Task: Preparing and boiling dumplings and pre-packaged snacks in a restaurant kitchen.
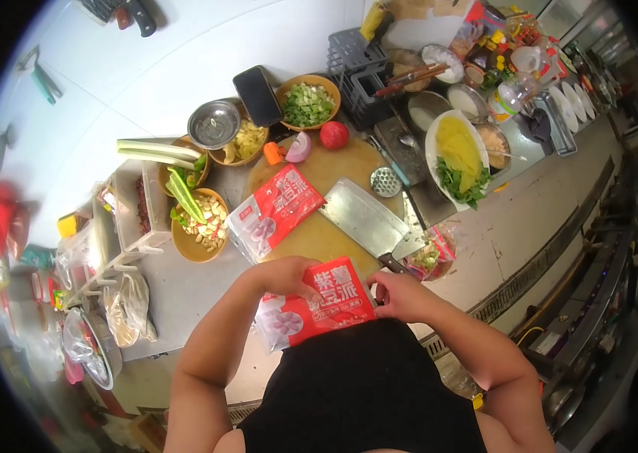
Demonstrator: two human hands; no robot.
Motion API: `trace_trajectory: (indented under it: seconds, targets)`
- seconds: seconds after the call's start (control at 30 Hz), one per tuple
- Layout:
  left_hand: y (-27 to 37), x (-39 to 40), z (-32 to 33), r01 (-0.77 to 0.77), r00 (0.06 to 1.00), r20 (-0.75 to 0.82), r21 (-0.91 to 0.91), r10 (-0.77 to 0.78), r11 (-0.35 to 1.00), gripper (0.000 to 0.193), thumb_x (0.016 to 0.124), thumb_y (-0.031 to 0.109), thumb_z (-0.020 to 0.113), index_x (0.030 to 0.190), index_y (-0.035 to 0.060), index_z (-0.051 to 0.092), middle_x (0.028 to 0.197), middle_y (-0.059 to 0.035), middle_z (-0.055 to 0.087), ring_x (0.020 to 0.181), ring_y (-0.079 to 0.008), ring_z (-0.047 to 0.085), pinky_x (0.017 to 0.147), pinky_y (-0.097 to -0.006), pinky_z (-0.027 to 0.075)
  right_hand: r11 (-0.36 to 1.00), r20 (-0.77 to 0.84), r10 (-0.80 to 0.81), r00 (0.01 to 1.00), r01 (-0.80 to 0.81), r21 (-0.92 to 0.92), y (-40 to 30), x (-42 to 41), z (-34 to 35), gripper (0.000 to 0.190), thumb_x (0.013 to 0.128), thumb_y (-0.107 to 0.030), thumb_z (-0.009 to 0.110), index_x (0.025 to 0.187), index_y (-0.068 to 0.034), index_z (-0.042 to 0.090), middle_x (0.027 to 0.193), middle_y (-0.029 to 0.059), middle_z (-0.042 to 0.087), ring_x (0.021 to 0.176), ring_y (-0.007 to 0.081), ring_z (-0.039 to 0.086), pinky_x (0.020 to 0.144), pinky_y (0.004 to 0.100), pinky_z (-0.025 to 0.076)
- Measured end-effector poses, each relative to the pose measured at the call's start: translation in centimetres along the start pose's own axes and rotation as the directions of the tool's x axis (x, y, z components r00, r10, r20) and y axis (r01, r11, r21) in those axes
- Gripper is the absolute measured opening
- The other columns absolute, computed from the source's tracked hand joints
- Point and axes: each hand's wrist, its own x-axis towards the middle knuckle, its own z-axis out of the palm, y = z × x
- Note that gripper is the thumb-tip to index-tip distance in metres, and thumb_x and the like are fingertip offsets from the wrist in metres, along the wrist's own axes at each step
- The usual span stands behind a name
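Note:
A red-and-white plastic food packet [334, 306], with printed writing and a picture of round purple pieces, is held close to my black top. My left hand [294, 278] grips its upper left side, thumb across the front. At the packet's right edge, my right hand [401, 295] pinches the border between thumb and fingers. A second, matching packet [282, 209] lies on the round chopping board [347, 164]. Beside it rests a cleaver [365, 218], its dark handle pointing towards my right hand. A carrot piece [274, 153], a cut red onion [298, 147] and a tomato [334, 135] sit along the board's far edge.
Bowls of chopped greens [308, 105] and garlic cloves [203, 226] stand around the board. A phone [257, 96] leans at the back. An oval plate [457, 158] of yellow slices and leaves is on the right. Clear plastic bins [146, 209] line the left.

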Motion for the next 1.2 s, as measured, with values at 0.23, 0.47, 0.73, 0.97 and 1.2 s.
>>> trace_trajectory:
  seconds: [0.23, 0.47, 0.73, 0.97, 1.2]
  targets:
    - [-0.7, -0.4, 0.4, 0.027, 0.999, -0.030, -0.014, -0.028, 1.000, 0.053, 0.071, 0.021, 0.079, 0.117, 0.0068, 0.056, 0.105, -0.0093, 0.066, 0.096, -0.0203, 0.063, 0.086, -0.0328, 0.048, 0.970, -0.299, -0.231, 0.926, 0.193, -0.151, -2.7, 2.3, 0.6, 0.017, 0.081, -0.011, 0.064, 0.096, -0.004, 0.066, 0.083, 0.0098, 0.067, 0.072, 0.0181, 0.063, 0.069, 0.0307, 0.050]
    - [-1.7, -1.8, 0.9, -0.001, 0.998, -0.063, -0.030, -0.001, 1.000, 0.056, 0.070, 0.021, 0.079, 0.119, 0.0065, 0.054, 0.108, -0.0107, 0.064, 0.099, -0.0213, 0.061, 0.087, -0.0336, 0.048, 0.989, 0.017, -0.101, 0.995, 0.098, 0.106, -2.2, 5.4, 2.6, 0.020, 0.091, -0.012, 0.054, 0.106, -0.001, 0.061, 0.087, 0.0046, 0.067, 0.077, 0.0119, 0.061, 0.072, 0.0269, 0.050]
    - [-15.3, -10.7, 1.1, -0.064, 0.970, -0.237, -0.487, -0.061, 0.871, 0.044, 0.079, 0.025, 0.070, 0.116, 0.0039, 0.057, 0.106, -0.0085, 0.063, 0.094, -0.0209, 0.061, 0.084, -0.0321, 0.048, 0.459, -0.007, 0.122, 0.992, -0.050, 0.887, 0.4, 7.6, 4.0, 0.024, 0.095, -0.013, 0.049, 0.111, 0.003, 0.058, 0.097, 0.0088, 0.066, 0.082, 0.0133, 0.063, 0.075, 0.0256, 0.052]
    - [-16.8, -4.7, 10.2, -0.519, 0.535, -0.572, -0.803, -0.622, 0.292, 0.021, 0.094, 0.019, 0.051, 0.106, 0.0040, 0.058, 0.090, -0.0037, 0.063, 0.069, -0.0116, 0.056, 0.061, -0.0275, 0.048, 0.438, -0.020, 0.191, 0.981, -0.067, 0.896, 1.7, 11.8, 6.2, 0.021, 0.094, -0.012, 0.050, 0.108, 0.001, 0.059, 0.092, 0.0067, 0.065, 0.078, 0.0131, 0.062, 0.069, 0.0259, 0.052]
    - [-24.4, -11.3, 11.6, -0.480, 0.230, -0.574, -0.770, -0.786, 0.422, 0.019, 0.091, 0.019, 0.053, 0.100, 0.0024, 0.058, 0.078, -0.0029, 0.061, 0.058, -0.0104, 0.052, 0.050, -0.0251, 0.045, 0.792, -0.285, 0.279, 0.917, -0.053, 0.608, 6.1, 15.6, 5.5, 0.019, 0.092, -0.014, 0.050, 0.099, -0.001, 0.063, 0.082, 0.0024, 0.062, 0.074, 0.0112, 0.056, 0.067, 0.0275, 0.047]
